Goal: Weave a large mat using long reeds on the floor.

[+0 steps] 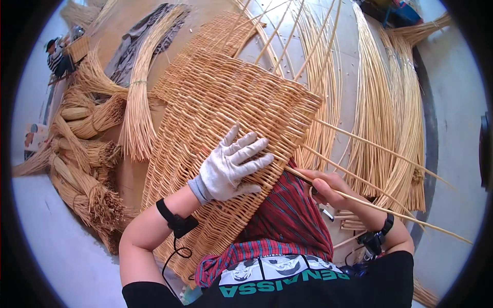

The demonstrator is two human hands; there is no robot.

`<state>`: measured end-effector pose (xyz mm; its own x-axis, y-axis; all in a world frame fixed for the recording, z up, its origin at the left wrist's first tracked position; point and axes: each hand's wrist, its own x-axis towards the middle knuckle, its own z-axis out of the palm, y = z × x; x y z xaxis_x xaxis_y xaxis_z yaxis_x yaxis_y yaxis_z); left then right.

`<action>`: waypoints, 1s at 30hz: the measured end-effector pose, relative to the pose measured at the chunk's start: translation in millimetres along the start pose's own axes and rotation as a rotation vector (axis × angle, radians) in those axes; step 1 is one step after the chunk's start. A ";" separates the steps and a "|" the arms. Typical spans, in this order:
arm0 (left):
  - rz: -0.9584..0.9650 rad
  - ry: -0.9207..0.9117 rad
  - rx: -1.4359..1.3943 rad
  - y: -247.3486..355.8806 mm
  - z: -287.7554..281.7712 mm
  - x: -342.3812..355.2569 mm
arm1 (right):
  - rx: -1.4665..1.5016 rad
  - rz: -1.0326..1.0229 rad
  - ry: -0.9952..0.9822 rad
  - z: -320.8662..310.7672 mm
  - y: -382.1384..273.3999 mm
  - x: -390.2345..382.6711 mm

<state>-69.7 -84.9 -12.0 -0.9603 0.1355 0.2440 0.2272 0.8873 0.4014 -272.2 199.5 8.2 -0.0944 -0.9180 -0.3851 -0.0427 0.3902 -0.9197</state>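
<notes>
My left hand (233,164), in a white glove with a grey cuff, lies flat and open on a tan woven wicker panel (195,97), fingers spread. My right hand (334,190) is bare and closed on a long pale rod (421,223) at the panel's right edge, below my left hand's level. Something dark lies along the rod at my fingers, too small to identify. Other loose rods (380,151) stick out from the panel's upper and right edges. A red striped cloth (282,220) covers my lap beneath the panel's edge.
Bundles of pale canes (87,174) pile up at the left, with another bundle (138,113) near a grey cloth (131,46). Long cane bundles (375,113) lie at the right. A second woven piece (179,69) is beyond mine. A seated person (59,59) is at the far upper left.
</notes>
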 end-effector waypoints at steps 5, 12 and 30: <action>0.010 -0.014 0.047 2.5 -3.2 7.1 | 0.007 0.037 0.066 3.7 4.3 -3.3; 0.017 -0.023 0.058 2.0 -2.8 7.8 | -0.754 -0.063 0.381 1.3 27.8 -7.7; 0.011 -0.020 0.089 3.3 -3.9 7.4 | -0.441 -0.082 0.311 74.9 4.1 -69.7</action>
<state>-75.4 -82.7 -5.3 -0.9610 0.1539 0.2299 0.2237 0.9212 0.3184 -191.3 259.8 25.5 -0.3605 -0.9084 -0.2115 -0.4689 0.3726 -0.8008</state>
